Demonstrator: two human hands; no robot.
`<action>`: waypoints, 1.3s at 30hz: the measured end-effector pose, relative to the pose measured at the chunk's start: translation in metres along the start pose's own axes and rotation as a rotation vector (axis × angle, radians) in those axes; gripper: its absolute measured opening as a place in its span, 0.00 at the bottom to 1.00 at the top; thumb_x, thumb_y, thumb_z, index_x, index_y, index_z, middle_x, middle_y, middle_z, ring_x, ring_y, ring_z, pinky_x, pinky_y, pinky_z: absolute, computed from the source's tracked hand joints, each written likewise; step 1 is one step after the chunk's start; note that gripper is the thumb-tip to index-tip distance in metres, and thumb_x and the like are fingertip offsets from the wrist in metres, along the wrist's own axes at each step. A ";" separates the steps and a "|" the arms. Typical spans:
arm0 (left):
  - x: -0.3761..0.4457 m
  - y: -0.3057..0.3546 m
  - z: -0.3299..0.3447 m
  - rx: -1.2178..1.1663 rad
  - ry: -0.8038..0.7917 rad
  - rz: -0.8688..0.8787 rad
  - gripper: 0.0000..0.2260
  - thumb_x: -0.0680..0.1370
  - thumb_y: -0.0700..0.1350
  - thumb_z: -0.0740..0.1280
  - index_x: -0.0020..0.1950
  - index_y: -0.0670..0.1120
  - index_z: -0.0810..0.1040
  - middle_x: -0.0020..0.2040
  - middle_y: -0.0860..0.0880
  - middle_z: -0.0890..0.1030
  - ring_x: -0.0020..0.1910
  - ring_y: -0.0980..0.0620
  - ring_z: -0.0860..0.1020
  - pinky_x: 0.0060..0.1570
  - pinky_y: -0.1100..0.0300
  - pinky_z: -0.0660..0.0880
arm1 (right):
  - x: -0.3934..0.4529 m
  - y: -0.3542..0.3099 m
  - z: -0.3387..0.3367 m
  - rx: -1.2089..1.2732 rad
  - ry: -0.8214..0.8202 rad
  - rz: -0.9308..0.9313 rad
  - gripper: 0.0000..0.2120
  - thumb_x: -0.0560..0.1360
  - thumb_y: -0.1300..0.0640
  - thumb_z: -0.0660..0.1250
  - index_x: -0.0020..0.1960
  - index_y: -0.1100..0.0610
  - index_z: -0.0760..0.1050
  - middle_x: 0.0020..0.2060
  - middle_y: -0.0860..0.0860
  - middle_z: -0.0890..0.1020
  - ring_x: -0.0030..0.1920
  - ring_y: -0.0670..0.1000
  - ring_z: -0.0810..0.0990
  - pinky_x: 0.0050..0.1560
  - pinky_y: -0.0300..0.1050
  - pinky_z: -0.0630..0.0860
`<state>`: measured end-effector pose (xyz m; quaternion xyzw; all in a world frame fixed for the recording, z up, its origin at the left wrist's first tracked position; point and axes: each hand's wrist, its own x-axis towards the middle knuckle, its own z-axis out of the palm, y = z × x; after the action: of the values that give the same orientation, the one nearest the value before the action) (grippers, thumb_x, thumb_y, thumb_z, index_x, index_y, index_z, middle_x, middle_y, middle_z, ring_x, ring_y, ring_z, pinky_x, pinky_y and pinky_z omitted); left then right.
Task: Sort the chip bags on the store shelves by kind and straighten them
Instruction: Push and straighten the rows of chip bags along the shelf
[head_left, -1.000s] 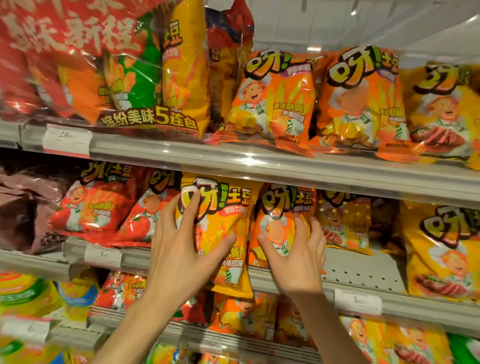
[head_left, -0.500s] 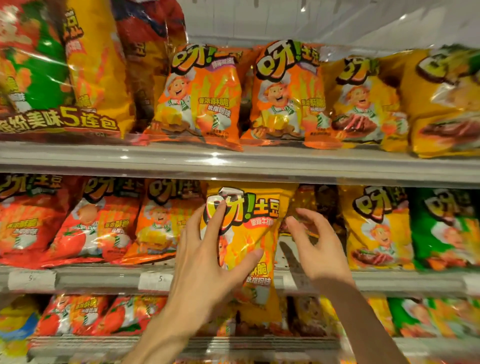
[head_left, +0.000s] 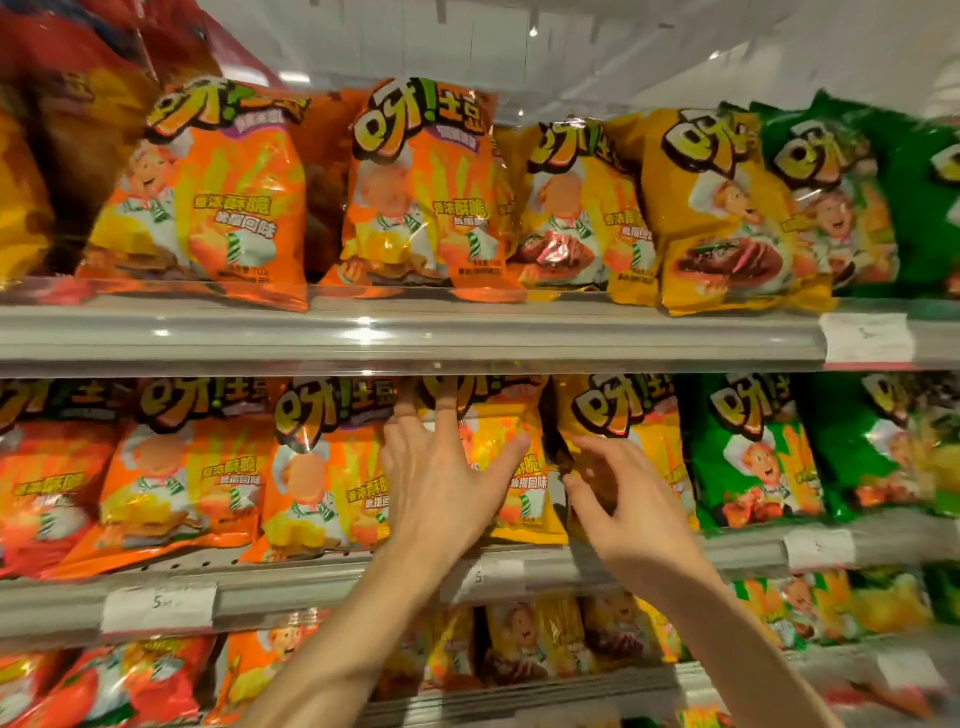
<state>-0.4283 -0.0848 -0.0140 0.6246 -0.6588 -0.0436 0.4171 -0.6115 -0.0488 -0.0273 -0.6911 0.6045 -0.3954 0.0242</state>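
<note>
- Nearest, the left hand (head_left: 447, 488) is pressed flat, fingers spread, on a yellow chip bag (head_left: 511, 467) on the middle shelf (head_left: 311, 582); much of the bag is hidden by it.
- Just right, the right hand (head_left: 623, 499) is held with fingers curled and apart at the edge of a second yellow bag (head_left: 631, 426); whether anything is pinched cannot be told.
- Left of the hands, orange bags (head_left: 322, 467) are lined up.
- Right, green bags (head_left: 753, 452) are blurred.
- Above, the upper row (head_left: 426, 192) is cut off at both sides.

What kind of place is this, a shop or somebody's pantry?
Most likely a shop's snack aisle. Tiered metal shelves carry many identical chip bags grouped by colour, and paper price tags sit in the rail along each shelf edge. A pantry would hardly stock such repeats.
</note>
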 end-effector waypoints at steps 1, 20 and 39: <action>0.003 0.004 0.006 0.032 0.003 -0.016 0.40 0.74 0.73 0.60 0.75 0.47 0.64 0.73 0.36 0.63 0.73 0.38 0.59 0.70 0.45 0.61 | 0.001 0.004 -0.002 -0.024 -0.019 -0.025 0.21 0.81 0.46 0.63 0.73 0.48 0.69 0.65 0.43 0.74 0.64 0.44 0.74 0.65 0.49 0.73; -0.006 -0.022 0.054 0.276 0.118 0.106 0.40 0.77 0.74 0.51 0.76 0.45 0.64 0.72 0.35 0.65 0.70 0.37 0.64 0.63 0.43 0.68 | 0.008 0.059 -0.001 -0.649 0.009 -0.352 0.18 0.73 0.52 0.73 0.61 0.55 0.80 0.60 0.52 0.79 0.60 0.55 0.73 0.53 0.54 0.78; 0.016 -0.028 0.054 0.441 0.063 0.526 0.31 0.83 0.65 0.49 0.82 0.51 0.55 0.83 0.43 0.50 0.82 0.42 0.47 0.75 0.35 0.54 | 0.036 0.065 0.010 -0.678 0.066 -0.112 0.34 0.79 0.36 0.53 0.77 0.55 0.62 0.76 0.59 0.64 0.78 0.62 0.57 0.75 0.72 0.50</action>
<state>-0.4368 -0.1298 -0.0578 0.5096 -0.7777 0.2279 0.2891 -0.6608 -0.1010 -0.0489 -0.6788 0.6630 -0.1949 -0.2484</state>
